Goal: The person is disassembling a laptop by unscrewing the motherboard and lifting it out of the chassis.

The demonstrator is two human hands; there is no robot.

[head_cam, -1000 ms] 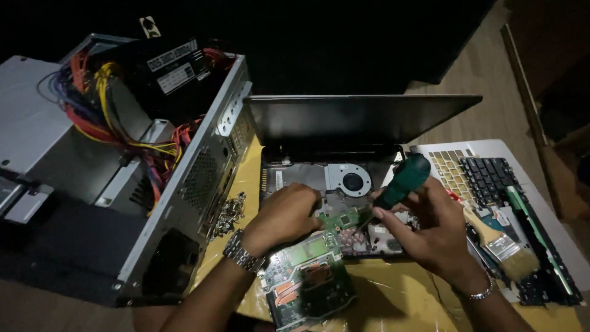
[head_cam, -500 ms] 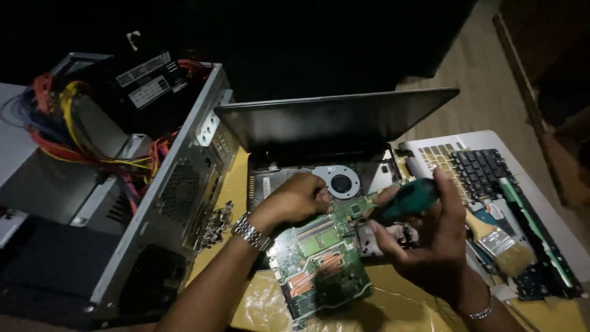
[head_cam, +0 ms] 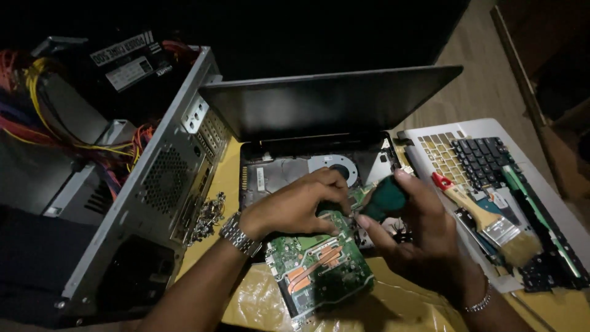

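- Left half of frame: we note an open desktop case (head_cam: 153,184) on its side, bundled coloured wires (head_cam: 37,117) spilling at upper left; it sits just beside the work, likely parked out of the way.
- Centre: opened laptop (head_cam: 319,117), screen tilted back, lower shell exposed with the round fan (head_cam: 338,167) showing.
- Right of frame: detached keyboard panel (head_cam: 485,160) lying flat, serving as a tray for a paintbrush (head_cam: 491,224).
- Lower centre: green circuit board (head_cam: 322,270) with copper heat pipes, tilted up off the yellow-covered bench (head_cam: 246,307), near edge toward us.
- Left hand (head_cam: 295,206) presses on the board's upper edge, fingers curled over it, apparently to steady it.
- Right hand (head_cam: 418,240) is clenched around a green-handled screwdriver (head_cam: 382,198); the tip, hidden between both hands, meets the board's top edge.
- Small: a pile of screws (head_cam: 209,215) beside the case, kept together.
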